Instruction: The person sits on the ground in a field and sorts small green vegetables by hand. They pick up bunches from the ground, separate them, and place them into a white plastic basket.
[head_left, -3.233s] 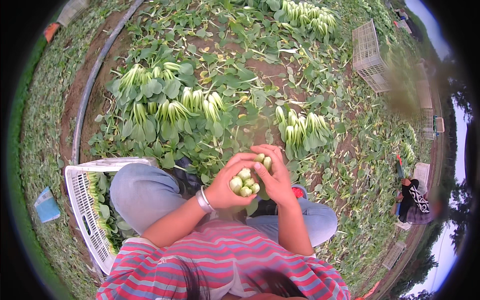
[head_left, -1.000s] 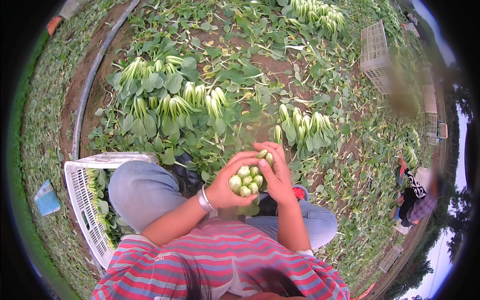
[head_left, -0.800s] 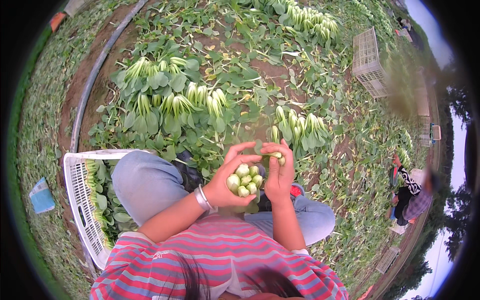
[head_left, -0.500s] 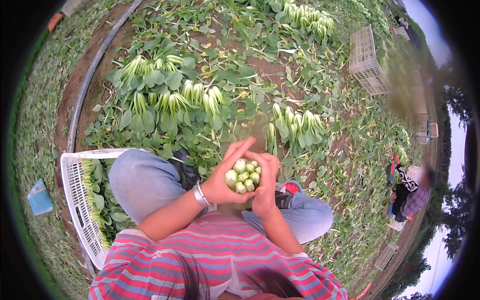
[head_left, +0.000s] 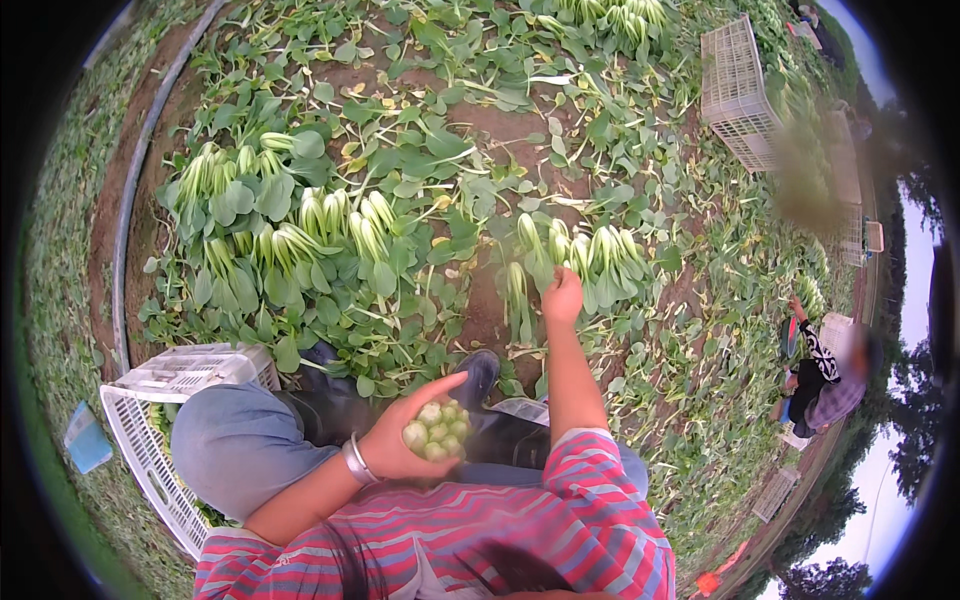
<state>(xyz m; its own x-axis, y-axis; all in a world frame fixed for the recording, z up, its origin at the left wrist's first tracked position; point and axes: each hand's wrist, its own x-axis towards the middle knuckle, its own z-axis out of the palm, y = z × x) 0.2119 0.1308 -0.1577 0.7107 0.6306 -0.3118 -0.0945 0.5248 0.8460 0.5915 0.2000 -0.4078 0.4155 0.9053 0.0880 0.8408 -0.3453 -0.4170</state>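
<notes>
Your left hand point(head_left: 405, 445) cupped a bunch of small bok choy point(head_left: 437, 430) cut ends up, close to your chest, fingers curled about it so the stalks stayed gathered. Your right hand point(head_left: 562, 297) stretched out beyond the bunch to the cut bok choy row point(head_left: 575, 255) on the soil (whether its fingers had closed, I cannot tell). A white crate point(head_left: 150, 440) sat left of the bunch.

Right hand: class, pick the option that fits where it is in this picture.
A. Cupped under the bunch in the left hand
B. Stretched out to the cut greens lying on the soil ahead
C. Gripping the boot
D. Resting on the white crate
B: the right hand is stretched out to the cut greens on the soil, while the left hand alone holds the bunch.
</notes>
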